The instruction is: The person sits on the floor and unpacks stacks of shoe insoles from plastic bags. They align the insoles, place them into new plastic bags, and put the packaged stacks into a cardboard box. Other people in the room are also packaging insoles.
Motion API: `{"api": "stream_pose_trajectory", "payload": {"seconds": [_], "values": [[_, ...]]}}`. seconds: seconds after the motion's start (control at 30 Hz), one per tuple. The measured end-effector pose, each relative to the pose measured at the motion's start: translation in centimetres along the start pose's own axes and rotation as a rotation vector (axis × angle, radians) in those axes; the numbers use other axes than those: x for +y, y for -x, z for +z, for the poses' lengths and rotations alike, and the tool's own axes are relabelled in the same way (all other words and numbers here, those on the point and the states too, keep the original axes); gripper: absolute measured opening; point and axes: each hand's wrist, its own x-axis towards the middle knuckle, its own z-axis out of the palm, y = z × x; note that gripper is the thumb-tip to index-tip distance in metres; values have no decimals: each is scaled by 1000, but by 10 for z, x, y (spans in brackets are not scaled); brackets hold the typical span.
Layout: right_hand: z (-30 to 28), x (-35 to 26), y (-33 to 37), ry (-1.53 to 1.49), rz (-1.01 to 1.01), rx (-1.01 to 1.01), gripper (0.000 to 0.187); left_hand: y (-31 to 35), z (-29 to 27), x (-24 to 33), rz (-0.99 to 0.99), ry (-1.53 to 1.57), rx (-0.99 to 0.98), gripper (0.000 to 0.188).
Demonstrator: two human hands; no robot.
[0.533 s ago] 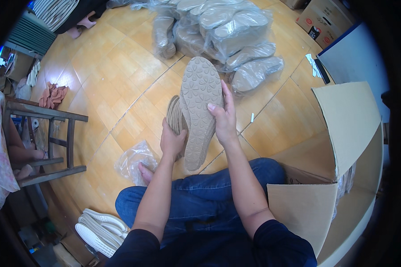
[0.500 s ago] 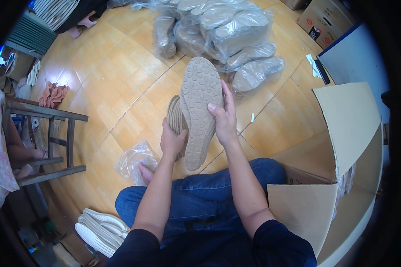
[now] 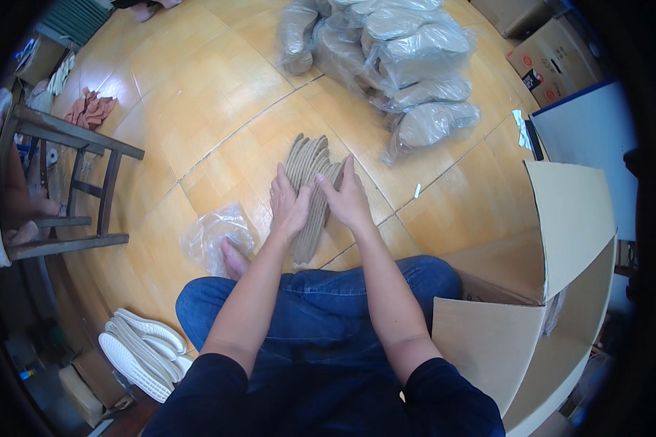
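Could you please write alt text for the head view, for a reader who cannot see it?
Seated on a wooden floor, a person presses the left hand and right hand on a stack of tan insoles. Bagged insoles lie beyond; an open cardboard box stands at right.

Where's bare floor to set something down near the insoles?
Bare wood floor between the wooden stool and the tan insole stack. Crowded: bagged insole pile ahead, open cardboard box to the right, crumpled clear bag by the left hand.

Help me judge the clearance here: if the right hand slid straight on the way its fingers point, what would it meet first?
The right hand points up-frame along the fanned stack of tan insoles. Beyond that lies bare wooden floor, with the bagged insoles probably just right of its line.
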Motion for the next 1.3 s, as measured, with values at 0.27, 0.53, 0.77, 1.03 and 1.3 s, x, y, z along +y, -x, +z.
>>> {"api": "stream_pose_trajectory", "payload": {"seconds": [0.27,0.53,0.77,1.03,1.3], "values": [[0,28,-22,-248,280,-51,73,27,5,20,42,-445,-99,130],[-14,49,-39,-85,-56,85,66,10,-16,-4,502,-586,-333,127],[0,41,-32,-91,-34,-24,67,19,-13,-11,491,-591,-269,136],[-2,51,-27,-241,64,179,66,19,-7,-16,579,-567,-263,130],[-19,14,3,-339,-58,620,70,15,-6,15,280,-120,-253,117]]}}
